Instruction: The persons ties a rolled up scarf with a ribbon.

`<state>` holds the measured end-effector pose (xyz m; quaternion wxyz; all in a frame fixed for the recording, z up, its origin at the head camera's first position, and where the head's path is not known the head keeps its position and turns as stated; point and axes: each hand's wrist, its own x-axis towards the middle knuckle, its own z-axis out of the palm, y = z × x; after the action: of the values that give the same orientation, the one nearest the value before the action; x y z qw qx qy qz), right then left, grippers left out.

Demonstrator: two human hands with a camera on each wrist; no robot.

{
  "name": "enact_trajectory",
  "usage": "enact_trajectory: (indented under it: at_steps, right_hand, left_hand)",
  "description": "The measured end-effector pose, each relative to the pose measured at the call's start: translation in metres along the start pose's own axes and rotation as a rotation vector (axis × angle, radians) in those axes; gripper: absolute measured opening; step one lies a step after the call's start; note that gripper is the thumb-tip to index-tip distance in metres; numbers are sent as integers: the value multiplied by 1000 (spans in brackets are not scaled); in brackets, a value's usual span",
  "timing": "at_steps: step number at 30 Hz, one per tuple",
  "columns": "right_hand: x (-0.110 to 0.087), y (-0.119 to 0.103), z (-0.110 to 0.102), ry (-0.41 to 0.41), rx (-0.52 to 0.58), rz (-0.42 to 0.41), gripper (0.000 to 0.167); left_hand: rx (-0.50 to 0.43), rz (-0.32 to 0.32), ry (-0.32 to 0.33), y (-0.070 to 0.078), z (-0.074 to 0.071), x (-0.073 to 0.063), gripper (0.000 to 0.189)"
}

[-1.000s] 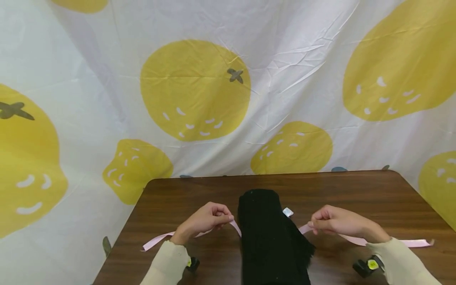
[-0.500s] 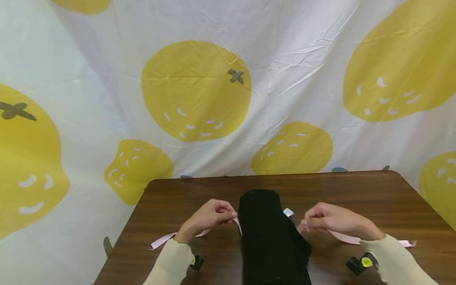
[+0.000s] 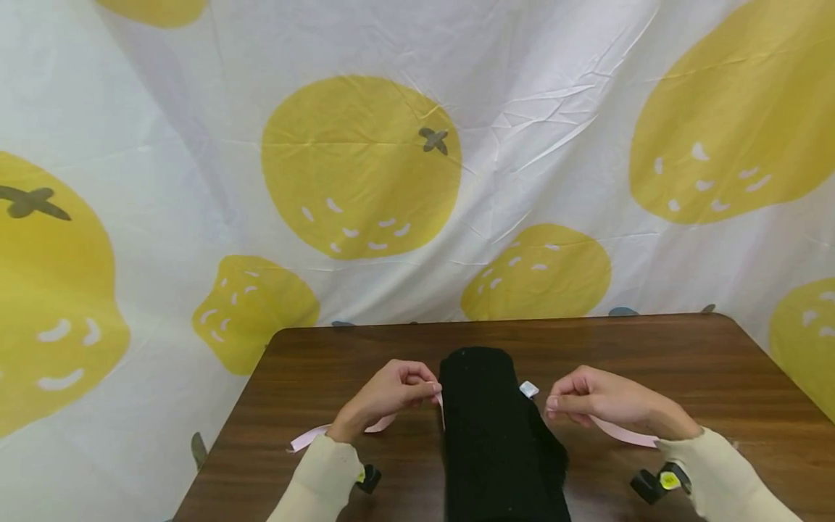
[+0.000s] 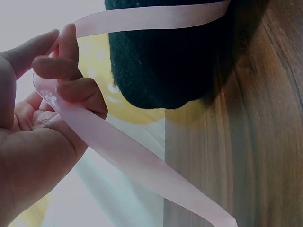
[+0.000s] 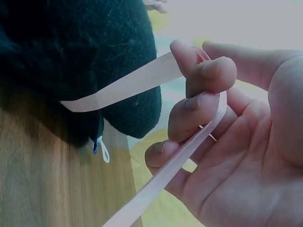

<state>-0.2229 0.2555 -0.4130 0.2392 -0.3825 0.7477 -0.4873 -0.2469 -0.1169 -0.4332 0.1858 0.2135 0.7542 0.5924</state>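
A thick black fabric bundle [image 3: 496,435], rolled or folded lengthwise, lies on the table. Pink ribbon [image 4: 156,17] runs up its left side in the left wrist view, and the part under the bundle is hidden. My left hand [image 3: 394,395] pinches the ribbon between thumb and fingertips just left of the bundle. On the other side, my right hand [image 3: 603,399] pinches the ribbon's other stretch, with the pink band [image 5: 128,90] pulled up from the bundle's lower edge. Loose ribbon trails from both hands toward the outer sides. A small white tag [image 3: 529,389] pokes out at the bundle's right.
The brown wooden table [image 3: 365,348] has rounded back corners. Behind it hangs a white cloth [image 3: 522,109] printed with yellow fruit. Black wrist cameras [image 3: 652,484] sit under both cuffs.
Both hands have moved inward and slightly up toward the black bundle, still pinching the ribbon. The trailing ribbon ends have been drawn inward along with them.
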Motion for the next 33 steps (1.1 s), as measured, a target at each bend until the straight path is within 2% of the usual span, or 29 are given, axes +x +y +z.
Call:
enact_trajectory:
  at_steps: [7,16,20,28,33]
  right_hand:
    - [5,-8,3,16,-26,-20,22]
    - [13,-15,5,39,-77,-21,23]
    - [16,-18,7,53,-78,-29,24]
    - [25,-21,13,78,-90,-40,23]
    - [31,-23,17,100,-71,2,25]
  left_hand:
    - [-41,35,4,4,6,3,16]
    - [175,111,39,9,10,9,9]
    - [219,130,42,10,13,11,11]
    - [213,164,36,11,17,15,13]
    - [187,168,16,14,22,17,14]
